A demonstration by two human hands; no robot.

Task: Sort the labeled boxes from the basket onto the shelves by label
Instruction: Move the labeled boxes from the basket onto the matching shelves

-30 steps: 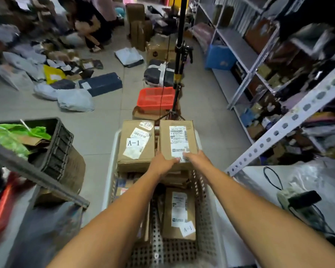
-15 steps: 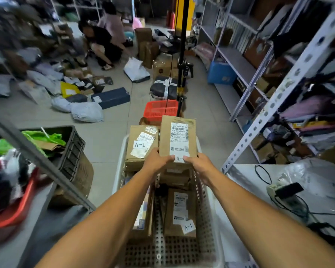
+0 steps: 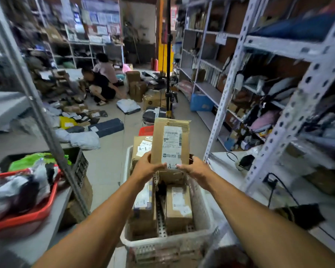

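Observation:
Both hands hold a brown cardboard box [image 3: 170, 140] upright above the white perforated basket [image 3: 162, 242]. My left hand [image 3: 146, 168] grips its lower left corner and my right hand [image 3: 194, 169] grips its lower right corner. The box carries a white shipping label and a small tag starting "A-"; the rest of the tag is hidden between my thumbs. Behind it in the basket lies another box tagged A-1 [image 3: 141, 147]. More boxes [image 3: 179, 206] lie lower in the basket.
A metal shelf rack [image 3: 290, 105] packed with parcels stands on the right, with a white surface with cables [image 3: 259, 182] beneath. On the left are a shelf post [image 3: 37, 105], a red basket [image 3: 25, 215] and a black crate [image 3: 79, 167]. Two people [image 3: 101, 82] crouch among parcels on the floor.
The box has been lifted out of the basket and tipped upright, rising with both hands. My view has swung upward, showing more of the shelves and room.

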